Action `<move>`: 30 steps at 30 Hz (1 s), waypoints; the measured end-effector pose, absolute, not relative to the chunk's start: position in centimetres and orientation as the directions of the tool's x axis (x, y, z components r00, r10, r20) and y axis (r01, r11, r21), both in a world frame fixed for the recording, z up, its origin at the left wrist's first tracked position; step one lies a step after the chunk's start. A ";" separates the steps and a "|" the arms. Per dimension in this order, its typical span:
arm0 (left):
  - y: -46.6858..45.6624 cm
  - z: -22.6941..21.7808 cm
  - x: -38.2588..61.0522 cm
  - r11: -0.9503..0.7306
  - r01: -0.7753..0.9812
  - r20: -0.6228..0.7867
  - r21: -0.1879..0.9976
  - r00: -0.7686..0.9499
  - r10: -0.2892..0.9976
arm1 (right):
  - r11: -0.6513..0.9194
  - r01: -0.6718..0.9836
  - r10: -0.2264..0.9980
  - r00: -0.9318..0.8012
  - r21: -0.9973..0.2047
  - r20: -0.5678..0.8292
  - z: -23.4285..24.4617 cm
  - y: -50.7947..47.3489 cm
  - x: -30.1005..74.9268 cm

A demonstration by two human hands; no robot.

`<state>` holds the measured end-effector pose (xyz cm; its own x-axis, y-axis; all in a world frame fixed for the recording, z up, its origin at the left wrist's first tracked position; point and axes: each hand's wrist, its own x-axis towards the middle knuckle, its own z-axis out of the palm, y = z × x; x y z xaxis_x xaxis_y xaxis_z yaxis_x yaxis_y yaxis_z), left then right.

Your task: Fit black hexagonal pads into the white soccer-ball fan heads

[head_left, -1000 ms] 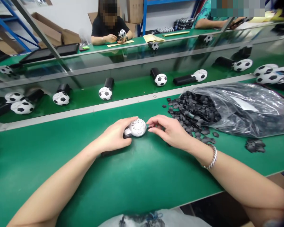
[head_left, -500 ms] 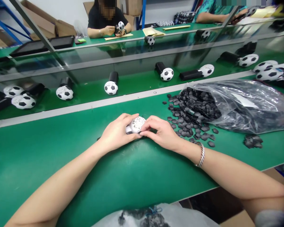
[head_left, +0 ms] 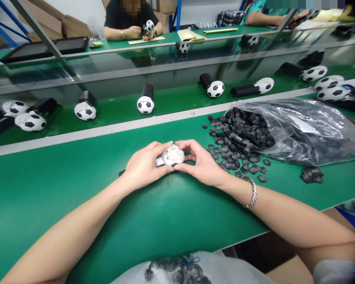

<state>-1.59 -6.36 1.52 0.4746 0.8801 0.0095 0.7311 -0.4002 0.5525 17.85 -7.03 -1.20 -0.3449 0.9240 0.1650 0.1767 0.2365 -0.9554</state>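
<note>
A white soccer-ball fan (head_left: 174, 155) with a slotted round head lies low over the green table between my hands. My left hand (head_left: 148, 163) is wrapped round its body from the left, thumb and fingers at the edge of the head. From the right, my right hand (head_left: 199, 161) pinches the head's rim, fingers curved over the far side and thumb at the near side. Part of a dark handle sticks out beyond my left hand. Loose black pentagon pieces (head_left: 230, 142) are heaped just right of my right hand.
A clear plastic bag (head_left: 313, 132) of black pieces lies at the right, with a small black pile (head_left: 312, 174) before it. Beyond a metal rail (head_left: 115, 128), several ball-headed fans (head_left: 145, 104) lie on a green belt. Two people sit across, one holding a ball fan (head_left: 149, 26).
My right hand has opened its grip from a pinch at the head's near right to span its right rim. Fans on the belt have shifted slightly to the right.
</note>
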 end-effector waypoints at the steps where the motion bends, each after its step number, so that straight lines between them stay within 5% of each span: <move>1: -6.4 1.5 -1.6 -0.398 0.732 0.009 0.553 0.472 0.881 | 0.214 0.145 0.925 -0.349 -0.966 0.153 -1.3 -7.0 17.8; 7: -6.8 1.5 -1.4 -0.420 0.757 0.055 0.501 0.456 0.888 | 0.223 0.180 0.934 -0.320 -0.958 0.157 -1.6 -7.1 17.1; 11: -7.0 1.2 -1.1 -0.479 0.805 0.051 0.350 0.494 0.868 | 0.307 0.287 0.894 -0.414 -0.907 0.172 -0.6 -6.1 19.1; 16: -6.8 0.6 -0.4 -0.557 0.821 0.005 0.129 0.561 0.828 | 0.290 0.802 0.947 -0.317 -0.522 0.039 1.4 -4.1 24.0; 21: -6.1 0.8 -0.6 -0.480 0.848 -0.049 0.222 0.502 0.864 | 0.265 0.909 0.958 -0.287 -0.321 -0.021 0.6 -3.4 24.7; 24: -5.9 1.2 -1.0 -0.486 0.834 -0.057 0.262 0.516 0.855 | 0.321 0.862 0.937 -0.348 -0.392 0.003 0.4 -3.6 23.8; 30: -5.1 1.4 -1.8 -0.552 0.805 -0.032 0.219 0.571 0.820 | 0.293 0.558 0.908 -0.416 -0.777 0.043 0.7 -5.0 22.5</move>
<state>-1.78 -5.09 1.45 0.5712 0.8202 -0.0316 0.8047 -0.5520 0.2187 22.47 -4.98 0.74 -0.4163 0.9082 0.0434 0.5576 0.2928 -0.7768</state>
